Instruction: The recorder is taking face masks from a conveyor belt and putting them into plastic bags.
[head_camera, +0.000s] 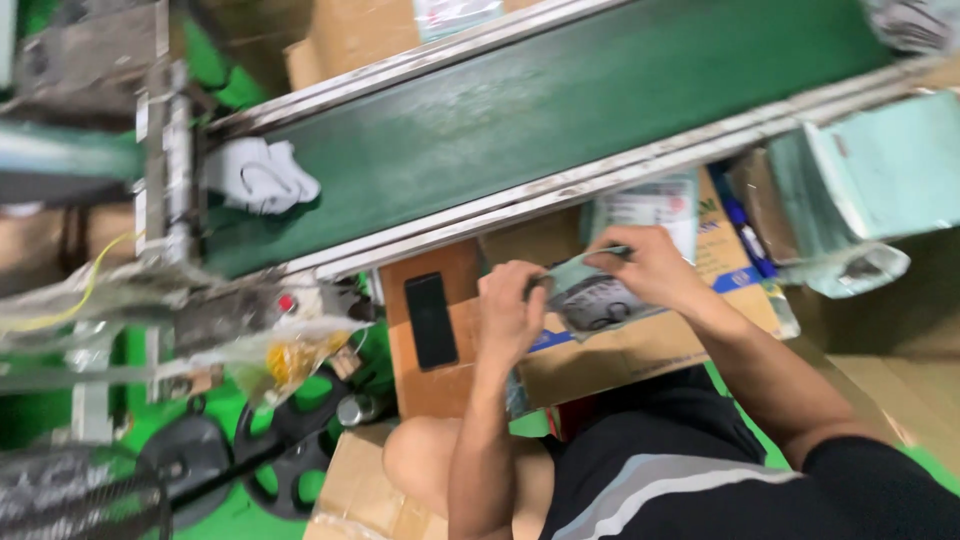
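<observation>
My left hand and my right hand both grip a clear plastic bag with a grey item inside. I hold it over a cardboard box that rests on my lap. My left hand pinches the bag's left edge and my right hand holds its upper right edge. A black phone lies flat on the cardboard just left of my left hand. The picture is blurred by motion.
A green conveyor belt runs diagonally above the box, with a white packed bag at its left end. A stack of pale green bags lies at the right. Machine parts and a plastic bag with yellow contents stand at the left.
</observation>
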